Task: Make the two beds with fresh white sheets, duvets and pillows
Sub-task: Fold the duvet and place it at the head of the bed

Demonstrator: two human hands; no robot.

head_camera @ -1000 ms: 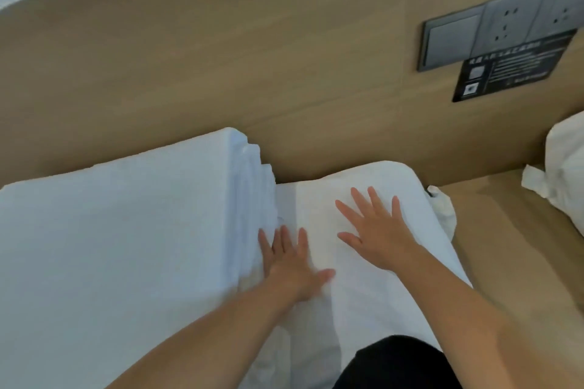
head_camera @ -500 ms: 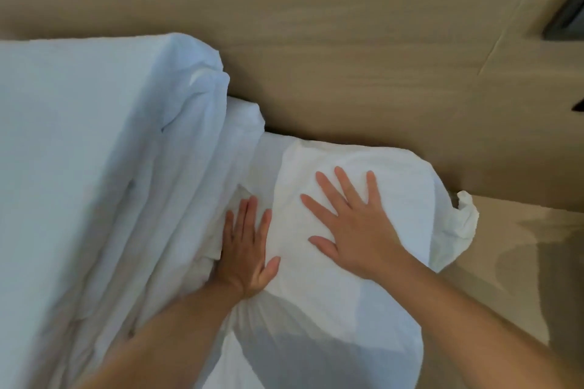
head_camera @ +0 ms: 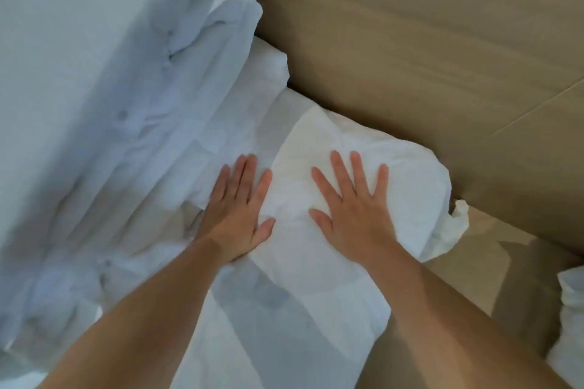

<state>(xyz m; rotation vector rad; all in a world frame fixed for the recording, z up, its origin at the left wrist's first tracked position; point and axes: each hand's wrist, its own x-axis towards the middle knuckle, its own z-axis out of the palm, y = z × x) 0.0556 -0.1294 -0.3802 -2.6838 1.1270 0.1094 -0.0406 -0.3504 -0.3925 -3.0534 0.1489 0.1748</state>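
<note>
Two hands: both lie flat on white cloth, forearms coming in from the bottom edge.
Left hand (head_camera: 237, 218): fingers straight and close together, pressing into the fold beside the heap.
Right hand (head_camera: 350, 218): fingers spread wide, palm down on the white sheet (head_camera: 363, 136), gripping nothing.
Sheet: under both palms, running on past the fingertips to the wooden panel (head_camera: 410, 41).
Heap: rumpled bedding (head_camera: 142, 104) left of the left fingers, rising high.
Progress: early, by my reading. One corner is being smoothed; no duvet spread and no pillow placed in view; the second bed is unseen.
Hidden: what lies under the sheet can't be told; the loose white cloth (head_camera: 572, 325) right of the right wrist is cut off.
</note>
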